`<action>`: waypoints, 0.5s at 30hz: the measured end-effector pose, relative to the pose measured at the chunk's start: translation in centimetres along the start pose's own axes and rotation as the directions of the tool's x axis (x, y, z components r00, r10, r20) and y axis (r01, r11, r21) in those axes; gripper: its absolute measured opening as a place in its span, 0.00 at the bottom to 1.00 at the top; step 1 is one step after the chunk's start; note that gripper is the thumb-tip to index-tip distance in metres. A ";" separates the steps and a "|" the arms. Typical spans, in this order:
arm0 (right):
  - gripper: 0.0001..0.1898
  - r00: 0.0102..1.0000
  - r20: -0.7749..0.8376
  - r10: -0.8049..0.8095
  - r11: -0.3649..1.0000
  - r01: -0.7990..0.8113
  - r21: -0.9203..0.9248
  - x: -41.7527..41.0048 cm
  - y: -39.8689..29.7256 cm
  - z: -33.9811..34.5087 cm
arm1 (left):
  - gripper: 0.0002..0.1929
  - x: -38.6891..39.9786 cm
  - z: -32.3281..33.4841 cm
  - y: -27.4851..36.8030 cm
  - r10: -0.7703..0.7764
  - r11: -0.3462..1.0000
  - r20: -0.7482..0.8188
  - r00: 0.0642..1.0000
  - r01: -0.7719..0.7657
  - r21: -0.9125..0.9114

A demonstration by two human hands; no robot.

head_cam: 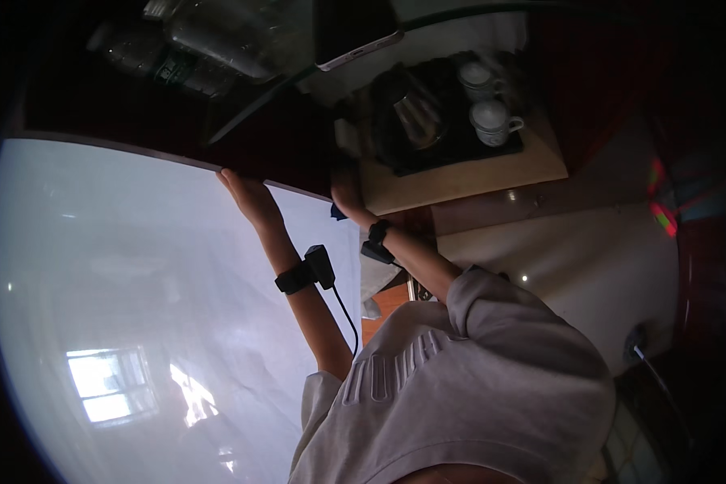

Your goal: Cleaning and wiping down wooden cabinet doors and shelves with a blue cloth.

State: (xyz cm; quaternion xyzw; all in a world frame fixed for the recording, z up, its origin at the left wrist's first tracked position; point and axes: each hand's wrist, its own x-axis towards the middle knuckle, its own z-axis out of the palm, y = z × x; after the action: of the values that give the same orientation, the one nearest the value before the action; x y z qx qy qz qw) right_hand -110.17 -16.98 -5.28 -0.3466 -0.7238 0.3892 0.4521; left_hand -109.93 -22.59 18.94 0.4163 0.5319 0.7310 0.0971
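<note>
My left hand (249, 195) reaches up to the rim of a dark red-brown panel (175, 154), touching its edge. Its fingers are partly lost in shadow, so I cannot tell whether they grip. Further right, my right hand (346, 186) extends into the dark gap beside a pale wooden board (460, 181). Those fingers fade into the dark too. A bit of dark blue cloth (337, 212) pokes out next to this hand; whether the hand holds it is unclear. Each wrist wears a black strap with a small black box (320, 267) and a cable.
On the board, a dark tray (454, 160) carries a metal kettle (420, 121) and two lidded white cups (490, 123). Overhead, a glass shelf (260, 100) bears a phone (357, 36) and clear plastic bottles (169, 63). A glossy white surface (127, 254) spreads leftward, reflecting a window.
</note>
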 end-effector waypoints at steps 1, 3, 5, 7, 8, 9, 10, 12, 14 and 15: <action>0.19 1.000 -0.022 -0.015 1.000 0.016 0.015 0.5 -1.1 -0.5 | 0.26 0.2 1.1 -0.1 -0.007 1.000 0.019 1.000 0.007 -0.015; 0.19 0.981 -0.077 -0.179 0.984 0.178 -0.015 0.5 -4.7 -1.1 | 0.26 -0.1 0.8 0.3 0.039 0.999 -0.025 0.999 -0.039 0.003; 0.18 0.984 -0.122 -0.128 0.979 0.145 0.144 1.1 -6.8 -2.1 | 0.26 -0.2 0.4 0.5 0.047 0.999 -0.010 0.999 -0.047 0.013; 0.18 0.985 -0.156 -0.070 0.947 0.115 0.300 0.4 -7.0 -2.3 | 0.25 -0.3 0.3 0.7 0.033 0.999 -0.056 0.998 -0.031 0.036; 0.18 0.980 -0.197 -0.018 0.919 0.094 0.384 -0.6 -7.0 -2.4 | 0.24 -0.5 -0.1 0.7 0.022 1.000 -0.090 0.996 -0.021 0.019; 0.18 0.975 -0.222 0.033 0.877 0.078 0.474 -1.8 -7.4 -2.0 | 0.24 -0.9 -1.1 1.0 0.023 0.999 -0.105 0.994 -0.020 0.035; 0.17 0.970 -0.243 0.022 0.976 0.031 0.214 -1.1 -2.8 -1.7 | 0.23 0.0 2.3 1.0 0.026 1.000 -0.055 0.998 -0.026 0.000; 0.14 0.990 -0.137 0.034 0.984 -0.057 -0.166 -2.4 1.7 -1.1 | 0.22 0.6 4.0 0.6 0.033 0.999 -0.024 0.999 -0.033 -0.007; 0.12 0.999 0.012 0.045 0.964 -0.041 -0.263 -5.6 1.8 -0.4 | 0.21 0.0 0.8 0.4 0.026 0.999 -0.082 0.996 -0.025 0.021; 0.10 1.000 -0.021 0.018 0.941 -0.024 -0.338 -5.9 2.5 -0.7 | 0.21 -0.2 1.1 0.5 0.025 0.999 -0.081 0.996 -0.024 0.023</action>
State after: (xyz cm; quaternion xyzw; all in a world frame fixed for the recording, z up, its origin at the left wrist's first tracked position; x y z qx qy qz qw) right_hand -107.09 -20.68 -9.59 -0.4304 -0.7721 0.2609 0.3880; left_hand -108.90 -22.14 19.40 0.3938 0.5384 0.7425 0.0617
